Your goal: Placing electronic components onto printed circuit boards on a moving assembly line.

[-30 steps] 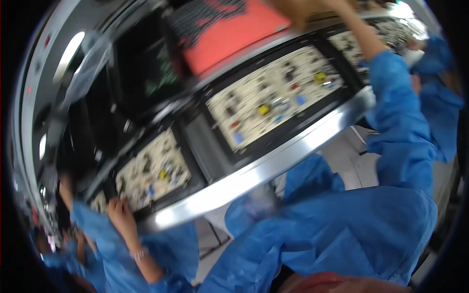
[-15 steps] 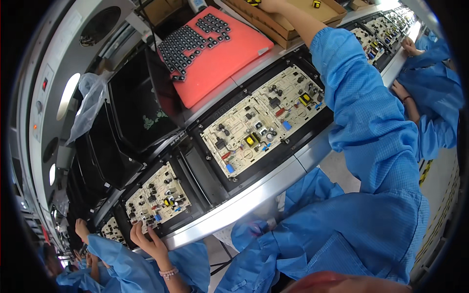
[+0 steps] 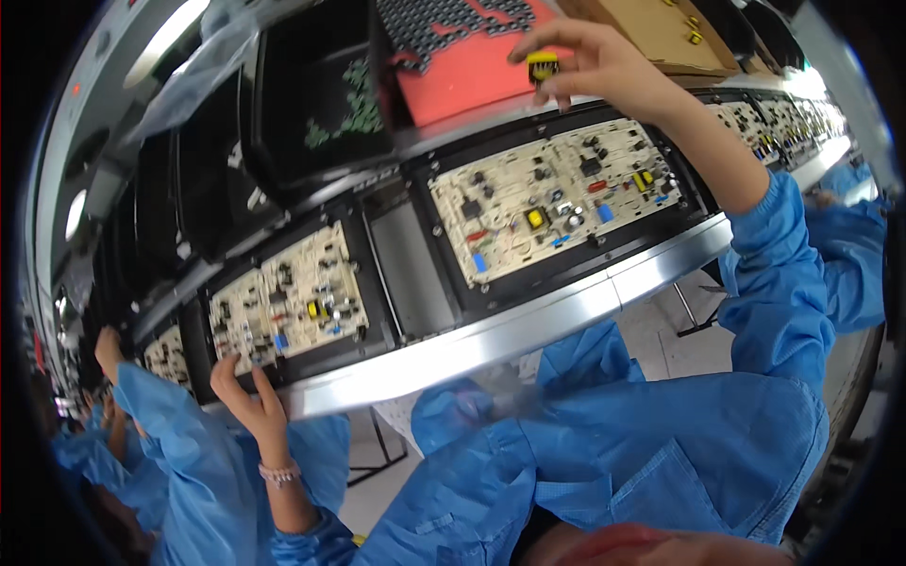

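My right hand (image 3: 599,66) pinches a small yellow-and-black transformer (image 3: 543,68) between thumb and fingers. It hovers over the near edge of a red foam sheet (image 3: 462,98), above a cream circuit board (image 3: 510,198) lying in a black tray (image 3: 491,295). That board carries yellow transformers, blue blocks, red parts and dark capacitors. A bracelet circles the wrist of my left hand (image 3: 250,401). Its fingers are apart, at the near left corner of a second populated board (image 3: 302,288); whether the fingertips touch the board or its tray, I cannot tell.
Behind lies a cardboard box (image 3: 651,33) with a few transformers. Rows of black parts cover the foam. Black bins (image 3: 321,104) stand at the left, one with green pieces. A metal rail (image 3: 491,338) edges the line. Co-workers in blue sleeves (image 3: 179,424) sit on both sides.
My right hand has come back from the cardboard box, now with a transformer showing in its fingers. The view has shifted; my left hand stays beside the left board.
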Demonstrator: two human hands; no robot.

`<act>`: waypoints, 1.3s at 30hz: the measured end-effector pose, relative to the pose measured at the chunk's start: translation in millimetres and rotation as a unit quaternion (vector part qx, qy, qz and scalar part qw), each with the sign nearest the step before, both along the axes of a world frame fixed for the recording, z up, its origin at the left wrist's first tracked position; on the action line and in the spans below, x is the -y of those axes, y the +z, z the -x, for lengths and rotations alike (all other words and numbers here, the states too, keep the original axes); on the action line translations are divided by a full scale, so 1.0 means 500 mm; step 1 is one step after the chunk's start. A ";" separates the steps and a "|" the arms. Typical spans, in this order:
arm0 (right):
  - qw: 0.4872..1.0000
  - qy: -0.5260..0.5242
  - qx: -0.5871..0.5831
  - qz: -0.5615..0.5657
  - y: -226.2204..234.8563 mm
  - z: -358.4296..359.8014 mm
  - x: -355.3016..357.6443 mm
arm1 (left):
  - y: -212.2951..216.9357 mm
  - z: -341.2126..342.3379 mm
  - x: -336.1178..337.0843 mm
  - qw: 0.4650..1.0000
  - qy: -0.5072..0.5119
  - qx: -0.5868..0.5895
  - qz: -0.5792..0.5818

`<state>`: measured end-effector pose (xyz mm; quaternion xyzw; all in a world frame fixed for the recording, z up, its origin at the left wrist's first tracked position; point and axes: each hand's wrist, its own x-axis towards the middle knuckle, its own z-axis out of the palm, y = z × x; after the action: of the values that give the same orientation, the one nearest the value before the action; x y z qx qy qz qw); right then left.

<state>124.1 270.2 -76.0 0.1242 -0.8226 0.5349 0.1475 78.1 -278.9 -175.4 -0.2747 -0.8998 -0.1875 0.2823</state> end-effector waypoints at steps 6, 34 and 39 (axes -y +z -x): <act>0.945 0.222 0.202 0.130 -0.014 0.001 0.176 | 0.008 0.003 -0.010 1.000 0.003 -0.019 -0.006; 0.899 0.224 -0.069 -0.370 -0.114 0.290 0.816 | -0.021 0.007 0.032 0.845 -0.048 0.056 -0.530; 0.913 0.213 -0.086 -0.337 -0.096 0.280 0.823 | -0.028 0.007 0.038 0.850 -0.042 0.048 -0.523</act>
<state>-16.1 -141.4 -124.0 0.3847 -0.8920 0.2320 0.0499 74.4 -298.0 -189.4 -0.1143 -0.6691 -0.6548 0.3325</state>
